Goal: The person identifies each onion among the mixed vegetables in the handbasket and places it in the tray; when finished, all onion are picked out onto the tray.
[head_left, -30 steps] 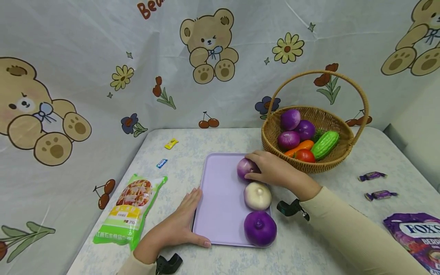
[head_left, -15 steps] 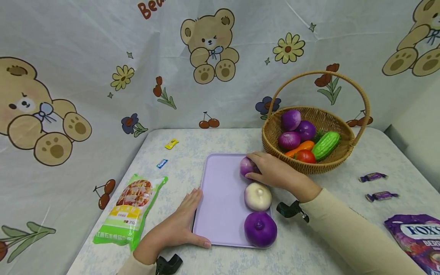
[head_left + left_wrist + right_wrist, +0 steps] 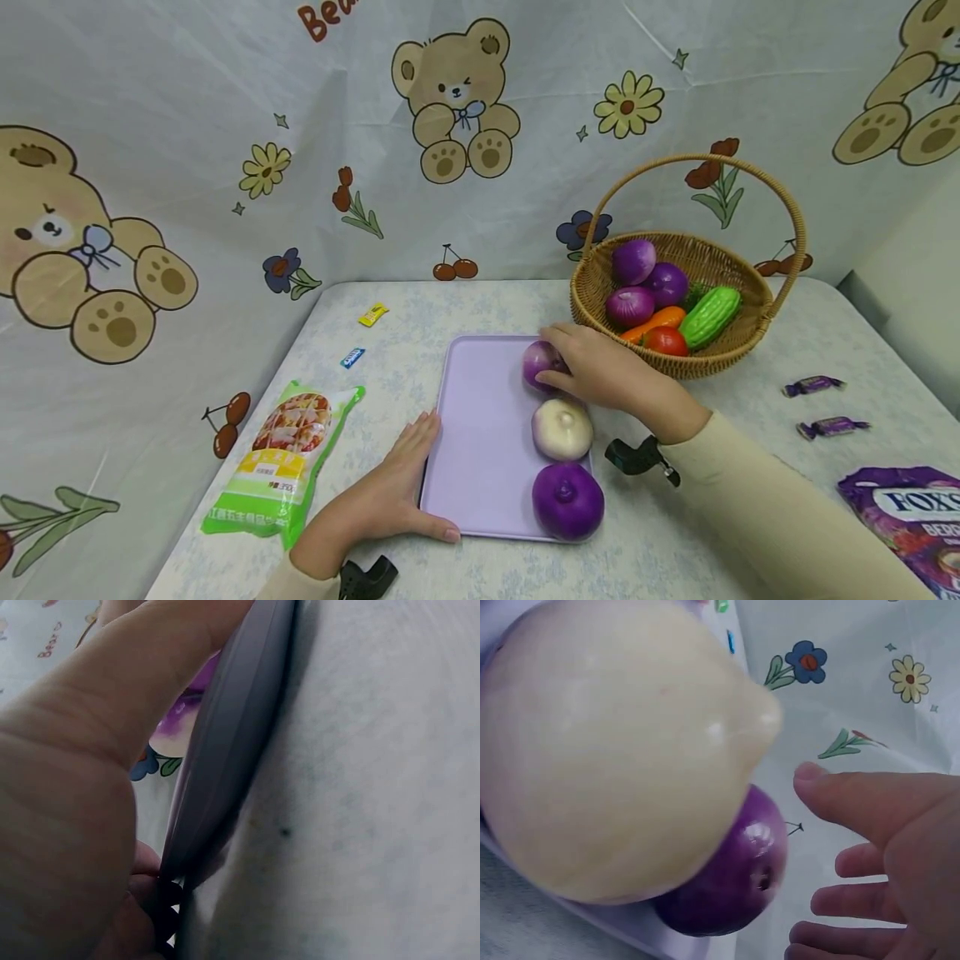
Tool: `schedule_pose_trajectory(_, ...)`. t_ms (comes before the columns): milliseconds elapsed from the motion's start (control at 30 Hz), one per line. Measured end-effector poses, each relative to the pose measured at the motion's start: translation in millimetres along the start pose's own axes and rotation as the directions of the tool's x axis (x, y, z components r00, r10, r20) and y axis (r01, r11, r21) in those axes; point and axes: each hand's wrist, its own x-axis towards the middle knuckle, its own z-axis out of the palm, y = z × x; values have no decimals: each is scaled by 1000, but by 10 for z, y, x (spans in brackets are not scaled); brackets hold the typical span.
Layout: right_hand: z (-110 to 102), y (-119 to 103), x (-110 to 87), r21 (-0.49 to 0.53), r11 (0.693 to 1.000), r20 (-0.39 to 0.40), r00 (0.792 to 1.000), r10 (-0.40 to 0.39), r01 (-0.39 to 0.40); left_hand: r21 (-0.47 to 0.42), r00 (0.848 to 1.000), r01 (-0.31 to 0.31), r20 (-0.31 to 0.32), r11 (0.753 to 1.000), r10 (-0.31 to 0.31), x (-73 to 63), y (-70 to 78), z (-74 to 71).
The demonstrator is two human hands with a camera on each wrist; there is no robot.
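My left hand point(image 3: 390, 483) lies along the left side of a lilac tray point(image 3: 480, 450), fingers straight against its edge and thumb at the near corner. In the left wrist view the tray's side point(image 3: 236, 742) runs close by the hand. Along the tray's right side stand a purple onion point(image 3: 538, 367), a cream-topped turnip-like vegetable point(image 3: 562, 429) and a deep purple onion point(image 3: 567, 502). Over the far onion hovers my right hand point(image 3: 600, 367), thumb and fingers spread. A gap shows between its fingertips and the onion point(image 3: 731, 881) in the right wrist view.
A wicker basket point(image 3: 712, 364) with onions, a carrot, a tomato and a bitter melon stands at the back right. A green snack bag point(image 3: 277, 467) and two small candies lie left. Two purple-wrapped candies and a purple candy bag point(image 3: 907, 517) lie right.
The far onion has shifted slightly to the right on the tray with my right hand, which has now risen a little. My left hand stays at the tray's edge.
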Motion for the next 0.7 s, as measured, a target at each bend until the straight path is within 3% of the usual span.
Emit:
schedule_pose_trajectory(267, -274, -63, 101, 68, 998, -26, 1000, 0, 2, -2, 1000, 7, 4, 1000, -7, -2, 9, -9)
schedule_pose_trajectory(467, -526, 51, 188, 88, 996, -63, 997, 32, -26, -6, 1000, 4, 8, 1000, -4, -5, 27, -14)
schedule_pose_trajectory(700, -937, 370, 290, 50, 986, -37, 986, 160, -158, -13, 1000, 18, 14, 1000, -18, -12, 23, -18)
